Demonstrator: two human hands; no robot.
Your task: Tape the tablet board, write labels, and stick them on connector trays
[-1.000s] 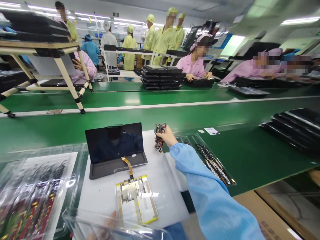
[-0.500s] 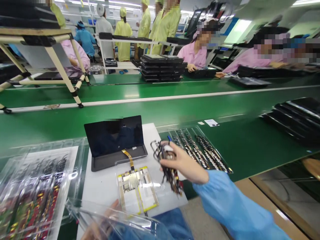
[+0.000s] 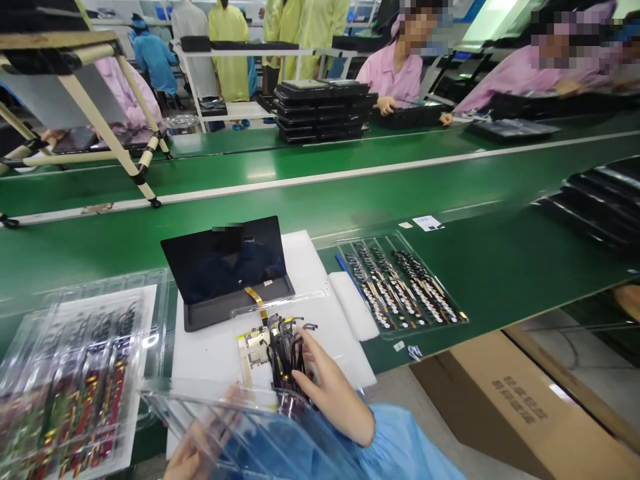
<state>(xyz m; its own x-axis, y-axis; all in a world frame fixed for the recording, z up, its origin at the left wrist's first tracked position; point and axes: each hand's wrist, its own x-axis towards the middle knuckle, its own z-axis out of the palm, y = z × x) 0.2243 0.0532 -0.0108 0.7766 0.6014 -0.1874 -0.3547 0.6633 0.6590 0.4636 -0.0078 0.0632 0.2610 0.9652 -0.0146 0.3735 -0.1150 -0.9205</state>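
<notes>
Bundle of black flex cables (image 3: 285, 353) clenched in right hand (image 3: 333, 397), just above a circuit board (image 3: 253, 350). Left hand (image 3: 190, 457) grasps a clear plastic tray (image 3: 260, 427) edge, nearer the body. Black tablet (image 3: 225, 263) lies beyond the hands on a white foam sheet (image 3: 325, 353).
</notes>
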